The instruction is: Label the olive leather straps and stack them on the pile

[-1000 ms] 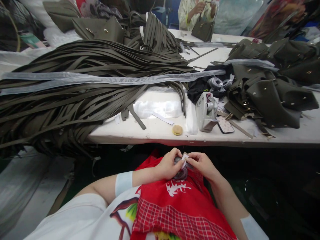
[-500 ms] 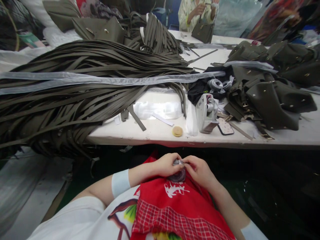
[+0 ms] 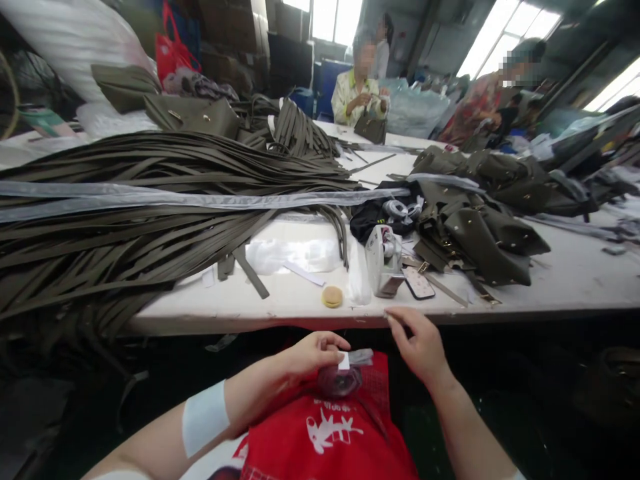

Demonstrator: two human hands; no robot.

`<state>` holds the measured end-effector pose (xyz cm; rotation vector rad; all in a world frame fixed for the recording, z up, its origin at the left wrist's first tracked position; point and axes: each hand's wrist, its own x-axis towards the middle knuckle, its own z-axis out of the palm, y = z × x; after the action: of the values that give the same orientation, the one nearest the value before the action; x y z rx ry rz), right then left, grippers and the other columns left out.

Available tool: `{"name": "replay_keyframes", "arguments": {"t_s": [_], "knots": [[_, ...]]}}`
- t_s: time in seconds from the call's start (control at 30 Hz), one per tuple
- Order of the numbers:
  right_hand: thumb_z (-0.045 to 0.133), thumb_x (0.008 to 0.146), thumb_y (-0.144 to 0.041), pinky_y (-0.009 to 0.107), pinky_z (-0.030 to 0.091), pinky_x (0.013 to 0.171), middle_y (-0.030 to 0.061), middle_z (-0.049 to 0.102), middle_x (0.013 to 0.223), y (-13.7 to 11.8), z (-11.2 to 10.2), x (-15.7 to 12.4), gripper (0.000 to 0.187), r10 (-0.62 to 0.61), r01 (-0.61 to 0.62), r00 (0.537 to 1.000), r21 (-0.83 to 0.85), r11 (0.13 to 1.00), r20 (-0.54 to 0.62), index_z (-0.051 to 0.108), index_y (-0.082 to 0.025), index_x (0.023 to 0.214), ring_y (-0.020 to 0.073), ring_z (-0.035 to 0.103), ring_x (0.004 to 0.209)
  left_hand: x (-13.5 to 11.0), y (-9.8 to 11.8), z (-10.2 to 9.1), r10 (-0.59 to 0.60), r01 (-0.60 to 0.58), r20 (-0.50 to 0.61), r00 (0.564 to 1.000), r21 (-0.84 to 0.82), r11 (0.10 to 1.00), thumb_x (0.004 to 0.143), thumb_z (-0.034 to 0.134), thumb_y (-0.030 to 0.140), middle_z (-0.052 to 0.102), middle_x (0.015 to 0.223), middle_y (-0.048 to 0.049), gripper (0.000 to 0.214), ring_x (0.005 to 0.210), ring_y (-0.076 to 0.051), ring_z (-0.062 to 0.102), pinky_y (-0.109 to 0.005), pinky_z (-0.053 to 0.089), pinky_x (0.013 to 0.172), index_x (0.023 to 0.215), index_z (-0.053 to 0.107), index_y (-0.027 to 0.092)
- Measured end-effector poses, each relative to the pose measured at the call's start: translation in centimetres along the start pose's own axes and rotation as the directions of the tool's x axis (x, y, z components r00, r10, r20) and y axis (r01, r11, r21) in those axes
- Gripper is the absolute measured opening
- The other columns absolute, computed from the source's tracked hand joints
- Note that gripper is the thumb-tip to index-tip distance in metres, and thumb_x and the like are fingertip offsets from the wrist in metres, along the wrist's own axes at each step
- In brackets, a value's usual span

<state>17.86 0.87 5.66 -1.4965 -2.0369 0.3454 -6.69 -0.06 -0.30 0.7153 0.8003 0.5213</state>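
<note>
My left hand (image 3: 320, 352) grips a greyish coil wrapped in clear plastic (image 3: 341, 381), held in front of my red apron (image 3: 345, 440). A small white label (image 3: 343, 361) shows by the fingertips, and a twisted plastic end sticks out to the right. My right hand (image 3: 417, 340) is apart from the coil, at the front edge of the table, with thumb and forefinger pinched together. Whatever small thing may be in that pinch is too small to name. Nearest to it on the table stands a white tape-dispenser-like device (image 3: 384, 263).
A heap of dark olive straps (image 3: 165, 180) covers the table's left side. Olive handbags (image 3: 493, 240) lie in a pile at the right. A phone (image 3: 419, 283) and a round yellowish pad (image 3: 332, 297) lie near the white table's edge (image 3: 280, 313). Across the table, a person (image 3: 357, 97) handles a bag.
My right hand has left the coil and moved up and right to the table edge. My left hand keeps the coil, lower and slightly left in view. The camera has tilted upward.
</note>
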Motion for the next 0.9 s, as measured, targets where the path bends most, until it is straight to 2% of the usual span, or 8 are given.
{"name": "replay_keyframes", "arguments": {"t_s": [0.1,0.17,0.3,0.4,0.5,0.57,0.7,0.9], "knots": [[0.052,0.087,-0.040,0.047,0.040,0.101,0.0130,0.068,0.110,4.3,-1.4,4.4,0.029,0.194,-0.197,0.959,0.007,0.980,-0.208,0.068,-0.019,0.099,0.0283,0.058,0.108,0.2,-0.2,0.0,0.045,-0.045,0.000,0.999,0.048,0.998,0.053,0.086,0.045,0.056,0.058,0.0050,0.057,0.050,-0.008,0.049,-0.021,0.033,0.052,0.093,0.062,0.012],[0.054,0.083,-0.048,0.050,0.038,0.102,0.0135,0.069,0.105,6.7,-1.3,7.0,0.034,0.282,-0.271,0.938,0.078,0.959,-0.202,0.071,-0.019,0.087,0.0302,0.058,0.107,0.3,-0.5,0.1,0.072,-0.071,-0.013,0.997,0.054,0.996,0.053,0.086,0.049,0.058,0.061,0.0035,0.059,0.051,-0.008,0.050,-0.021,0.033,0.053,0.092,0.060,0.013],[0.056,0.075,-0.059,0.045,0.048,0.086,0.0099,0.071,0.076,9.0,0.6,10.1,0.044,0.344,-0.309,0.928,0.222,0.925,-0.145,0.069,-0.019,0.065,0.0280,0.065,0.085,0.6,-1.5,0.2,0.111,-0.109,-0.022,0.994,0.052,0.993,0.052,0.085,0.056,0.058,0.065,0.0023,0.063,0.053,-0.009,0.050,-0.021,0.032,0.053,0.091,0.060,0.014],[0.056,0.074,-0.065,0.040,0.051,0.081,0.0113,0.073,0.081,9.0,1.3,10.6,0.051,0.377,-0.306,0.914,0.353,0.884,-0.152,0.070,-0.016,0.067,0.0265,0.067,0.085,0.9,-2.3,-0.2,0.123,-0.122,-0.018,0.992,0.063,0.991,0.051,0.084,0.061,0.056,0.062,0.0036,0.067,0.051,-0.008,0.047,-0.021,0.029,0.051,0.092,0.060,0.014],[0.057,0.075,-0.063,0.037,0.050,0.084,0.0123,0.073,0.095,8.4,1.0,10.2,0.049,0.377,-0.273,0.910,0.435,0.858,-0.172,0.067,-0.016,0.066,0.0257,0.066,0.094,1.1,-2.7,-0.5,0.130,-0.130,-0.006,0.991,0.042,0.991,0.052,0.085,0.060,0.057,0.065,0.0027,0.066,0.054,-0.008,0.049,-0.021,0.031,0.053,0.093,0.061,0.013],[0.058,0.077,-0.061,0.036,0.050,0.083,0.0117,0.073,0.095,8.3,0.6,9.8,0.046,0.386,-0.275,0.905,0.447,0.852,-0.180,0.067,-0.016,0.069,0.0246,0.066,0.091,1.2,-2.8,-0.5,0.125,-0.125,0.005,0.992,0.035,0.991,0.054,0.085,0.058,0.059,0.067,0.0016,0.064,0.055,-0.009,0.051,-0.021,0.032,0.054,0.092,0.061,0.013],[0.060,0.078,-0.055,0.037,0.050,0.076,0.0101,0.073,0.083,8.5,0.4,9.2,0.043,0.411,-0.323,0.894,0.383,0.866,-0.176,0.070,-0.014,0.083,0.0241,0.065,0.078,1.3,-2.8,-0.1,0.114,-0.116,0.029,0.993,0.061,0.991,0.058,0.084,0.056,0.061,0.067,0.0004,0.061,0.055,-0.008,0.050,-0.020,0.030,0.053,0.093,0.060,0.012],[0.052,0.085,-0.045,0.036,0.051,0.078,0.0102,0.073,0.088,9.0,0.5,9.5,0.036,0.328,-0.289,0.931,0.222,0.931,-0.163,0.069,-0.014,0.091,0.0237,0.066,0.082,1.1,-2.2,-0.1,0.178,-0.179,0.008,0.984,0.071,0.981,0.058,0.083,0.060,0.058,0.066,0.0014,0.064,0.054,-0.008,0.048,-0.021,0.029,0.052,0.093,0.055,0.014]]}}
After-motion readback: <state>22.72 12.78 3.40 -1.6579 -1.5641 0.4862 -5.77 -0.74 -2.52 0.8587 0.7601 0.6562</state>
